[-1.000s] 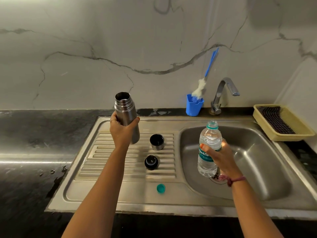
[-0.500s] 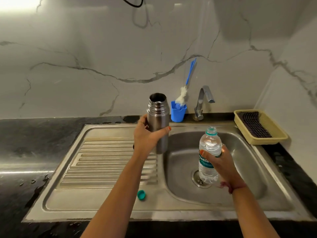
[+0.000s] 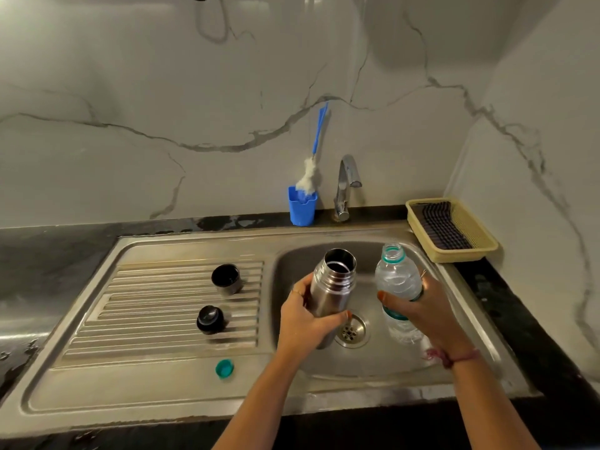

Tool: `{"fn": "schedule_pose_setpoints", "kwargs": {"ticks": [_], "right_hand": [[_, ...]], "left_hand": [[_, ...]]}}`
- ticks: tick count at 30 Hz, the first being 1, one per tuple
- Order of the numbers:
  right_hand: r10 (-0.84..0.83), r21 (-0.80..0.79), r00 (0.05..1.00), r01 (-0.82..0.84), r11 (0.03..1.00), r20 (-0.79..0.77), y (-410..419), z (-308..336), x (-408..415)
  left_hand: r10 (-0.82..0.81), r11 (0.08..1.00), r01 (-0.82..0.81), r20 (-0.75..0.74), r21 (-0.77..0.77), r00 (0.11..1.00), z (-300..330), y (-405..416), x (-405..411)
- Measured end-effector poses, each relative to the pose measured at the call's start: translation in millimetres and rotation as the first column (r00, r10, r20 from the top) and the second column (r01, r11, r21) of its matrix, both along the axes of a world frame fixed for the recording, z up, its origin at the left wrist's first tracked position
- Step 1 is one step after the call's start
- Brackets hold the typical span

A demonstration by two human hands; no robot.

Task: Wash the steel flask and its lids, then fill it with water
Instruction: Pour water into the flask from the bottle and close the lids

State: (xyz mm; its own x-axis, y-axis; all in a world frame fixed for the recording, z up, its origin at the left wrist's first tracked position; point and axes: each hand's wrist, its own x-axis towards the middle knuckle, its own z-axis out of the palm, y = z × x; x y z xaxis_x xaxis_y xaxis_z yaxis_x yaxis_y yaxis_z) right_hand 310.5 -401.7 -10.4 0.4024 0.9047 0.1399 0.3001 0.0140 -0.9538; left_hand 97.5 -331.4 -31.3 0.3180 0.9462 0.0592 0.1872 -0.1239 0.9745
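I see my left hand [image 3: 300, 319] gripping the open steel flask [image 3: 331, 289] over the sink basin [image 3: 292, 271], my right hand [image 3: 418, 306] holding the uncapped water bottle [image 3: 397, 280] just beside it; both lids [image 3: 226, 279] sit left.

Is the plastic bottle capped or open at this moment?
Open. The plastic bottle in the right hand shows a bare mouth; a teal cap lies on the sink's front ledge.

Light: you work in dim, greenish light.
Glare: bright patch on the glossy white marble wall [image 3: 97, 76], top left.
Edges: wide-angle bending.
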Motion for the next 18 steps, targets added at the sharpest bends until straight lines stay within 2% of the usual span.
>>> {"fn": "schedule_pose_setpoints", "kwargs": {"ticks": [7,12,18], "right_hand": [[0.094,-0.027,0.967,-0.090,0.996,0.238,-9,8,17],[0.125,-0.001,0.931,-0.133,0.991,0.342,-7,14,23],[0.119,-0.022,0.825,-0.128,0.992,0.552,-1,30,25]], "left_hand": [[0.002,0.999,-0.002,-0.006,-0.047,1.000,-26,-15,10],[0.011,0.999,-0.011,-0.004,-0.053,1.000,-34,-18,12],[0.035,0.998,-0.035,0.006,-0.043,0.999,-35,-17,11]]}}
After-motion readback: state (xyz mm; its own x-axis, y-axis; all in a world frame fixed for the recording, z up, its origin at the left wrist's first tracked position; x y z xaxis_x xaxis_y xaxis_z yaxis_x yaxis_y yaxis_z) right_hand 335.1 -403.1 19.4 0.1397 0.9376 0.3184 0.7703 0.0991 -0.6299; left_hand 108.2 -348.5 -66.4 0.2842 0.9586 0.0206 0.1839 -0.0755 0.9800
